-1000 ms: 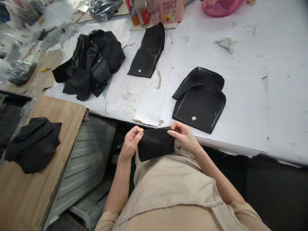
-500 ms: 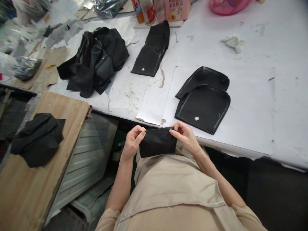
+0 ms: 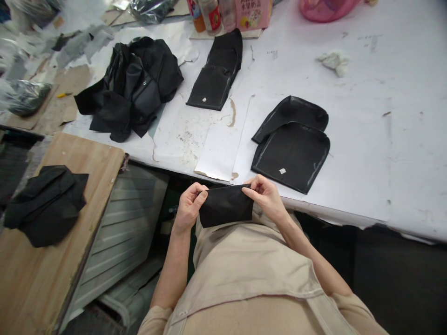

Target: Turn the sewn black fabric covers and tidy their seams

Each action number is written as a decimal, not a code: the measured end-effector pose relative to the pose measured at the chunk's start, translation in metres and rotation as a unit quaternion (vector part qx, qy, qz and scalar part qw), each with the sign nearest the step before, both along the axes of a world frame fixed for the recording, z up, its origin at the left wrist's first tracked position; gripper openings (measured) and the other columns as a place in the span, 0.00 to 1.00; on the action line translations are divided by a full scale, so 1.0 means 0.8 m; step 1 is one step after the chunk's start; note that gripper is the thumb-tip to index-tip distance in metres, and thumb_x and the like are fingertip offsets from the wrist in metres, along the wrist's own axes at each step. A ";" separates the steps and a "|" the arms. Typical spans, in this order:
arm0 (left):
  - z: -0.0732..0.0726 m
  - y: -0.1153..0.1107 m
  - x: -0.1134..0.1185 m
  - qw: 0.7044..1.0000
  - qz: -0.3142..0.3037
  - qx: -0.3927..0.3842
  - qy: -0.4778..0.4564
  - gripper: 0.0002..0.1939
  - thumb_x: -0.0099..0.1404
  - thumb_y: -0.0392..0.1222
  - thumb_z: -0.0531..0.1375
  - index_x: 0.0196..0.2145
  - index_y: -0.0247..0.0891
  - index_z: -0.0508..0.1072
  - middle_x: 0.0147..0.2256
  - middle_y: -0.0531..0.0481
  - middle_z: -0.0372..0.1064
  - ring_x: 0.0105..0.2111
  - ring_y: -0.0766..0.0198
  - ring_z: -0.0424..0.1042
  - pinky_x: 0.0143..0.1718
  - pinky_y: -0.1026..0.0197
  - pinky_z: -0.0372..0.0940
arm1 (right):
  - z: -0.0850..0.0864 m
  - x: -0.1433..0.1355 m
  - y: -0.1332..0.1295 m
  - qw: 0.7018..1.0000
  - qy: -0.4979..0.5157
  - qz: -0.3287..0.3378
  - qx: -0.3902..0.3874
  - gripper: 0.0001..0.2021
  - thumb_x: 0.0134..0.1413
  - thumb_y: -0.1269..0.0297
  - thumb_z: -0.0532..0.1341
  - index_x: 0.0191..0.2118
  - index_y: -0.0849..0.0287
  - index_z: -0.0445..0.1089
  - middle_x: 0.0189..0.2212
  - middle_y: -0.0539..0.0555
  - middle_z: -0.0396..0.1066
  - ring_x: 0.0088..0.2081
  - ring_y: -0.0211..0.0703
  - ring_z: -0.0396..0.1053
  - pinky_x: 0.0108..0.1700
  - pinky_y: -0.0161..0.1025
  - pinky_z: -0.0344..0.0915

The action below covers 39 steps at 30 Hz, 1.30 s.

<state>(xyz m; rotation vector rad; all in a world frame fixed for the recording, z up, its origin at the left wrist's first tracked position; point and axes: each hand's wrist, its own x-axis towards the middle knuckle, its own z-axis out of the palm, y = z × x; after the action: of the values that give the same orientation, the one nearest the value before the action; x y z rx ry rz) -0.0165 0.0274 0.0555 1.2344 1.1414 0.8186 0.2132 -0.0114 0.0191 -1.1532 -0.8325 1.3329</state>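
Observation:
Between my hands, just off the table's front edge and above my lap, a piece of black fabric (image 3: 226,207) is stretched flat. My left hand (image 3: 190,204) pinches its upper left corner between thumb and fingers. At the upper right corner, my right hand (image 3: 266,195) pinches it the same way. Beyond my right hand, two overlapping black panels (image 3: 291,156) with rounded ends lie on the white table (image 3: 363,153); the nearer one carries a small pale sticker. Farther back lie more black panels (image 3: 213,83), also with a sticker.
A crumpled heap of black fabric (image 3: 131,88) lies on the table at the left. More black fabric (image 3: 49,202) rests on a wooden board (image 3: 94,172). Bottles (image 3: 209,16), a pink box (image 3: 254,14), a pink bowl (image 3: 328,9) and crumpled tissue (image 3: 334,62) stand or lie farther back.
The whole view has shifted slightly to the left. Both hands keep their pinch on the black fabric, with no other visible change.

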 end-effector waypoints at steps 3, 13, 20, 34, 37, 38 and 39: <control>-0.001 0.000 0.000 1.000 0.008 0.006 -0.008 0.14 0.65 0.48 0.62 0.29 0.38 0.64 0.27 0.53 0.59 0.25 0.69 0.57 0.27 0.65 0.55 | 0.004 0.001 0.000 1.000 0.016 -0.002 -0.003 0.19 0.47 0.55 0.71 0.24 0.57 0.60 0.32 0.51 0.70 0.34 0.40 0.67 0.39 0.39 0.65; -0.004 0.002 -0.010 1.000 0.009 0.020 -0.008 0.12 0.64 0.47 0.63 0.30 0.38 0.65 0.29 0.52 0.63 0.27 0.68 0.61 0.29 0.65 0.58 | 0.007 0.001 0.000 1.000 0.017 -0.016 -0.018 0.18 0.46 0.57 0.72 0.23 0.57 0.62 0.31 0.51 0.71 0.35 0.42 0.69 0.39 0.39 0.65; 0.031 0.004 0.008 0.916 -0.156 0.217 0.300 0.11 0.65 0.48 0.62 0.41 0.39 0.73 0.40 0.45 0.73 0.42 0.55 0.70 0.45 0.56 0.62 | 0.027 -0.008 0.001 0.988 -0.130 0.054 0.063 0.14 0.53 0.61 0.68 0.26 0.56 0.62 0.32 0.51 0.73 0.35 0.42 0.69 0.38 0.39 0.63; 0.007 -0.002 0.054 0.968 -0.156 0.104 0.167 0.13 0.66 0.50 0.60 0.33 0.36 0.72 0.30 0.52 0.67 0.32 0.64 0.66 0.35 0.64 0.60 | 0.026 0.011 -0.001 0.976 -0.133 0.165 0.053 0.10 0.52 0.62 0.69 0.34 0.57 0.68 0.33 0.50 0.71 0.36 0.41 0.67 0.39 0.37 0.63; 0.008 -0.003 0.057 0.980 -0.142 0.070 0.124 0.13 0.67 0.49 0.60 0.32 0.35 0.72 0.30 0.51 0.67 0.32 0.65 0.65 0.35 0.65 0.60 | 0.024 0.011 -0.001 0.974 -0.156 0.152 0.059 0.09 0.52 0.64 0.69 0.33 0.57 0.67 0.33 0.50 0.71 0.35 0.40 0.67 0.38 0.37 0.62; 0.007 -0.003 0.058 0.982 -0.135 0.061 0.113 0.13 0.67 0.49 0.60 0.31 0.35 0.72 0.30 0.51 0.66 0.32 0.65 0.65 0.35 0.65 0.60 | 0.024 0.010 0.000 0.973 -0.165 0.148 0.065 0.09 0.52 0.64 0.69 0.32 0.57 0.67 0.32 0.50 0.71 0.34 0.40 0.67 0.37 0.37 0.61; 0.007 -0.003 0.059 0.985 -0.127 0.052 0.103 0.14 0.67 0.49 0.59 0.31 0.35 0.72 0.28 0.52 0.65 0.30 0.66 0.63 0.33 0.65 0.59 | 0.023 0.010 0.000 0.971 -0.174 0.144 0.075 0.09 0.53 0.65 0.68 0.32 0.57 0.67 0.32 0.49 0.70 0.34 0.40 0.66 0.37 0.36 0.61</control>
<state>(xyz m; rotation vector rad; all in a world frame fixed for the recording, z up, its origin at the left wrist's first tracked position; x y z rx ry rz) 0.0310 0.0248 0.0610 1.5437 1.0873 0.5725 0.2209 -0.0113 0.0378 -1.1943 -1.3768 1.2893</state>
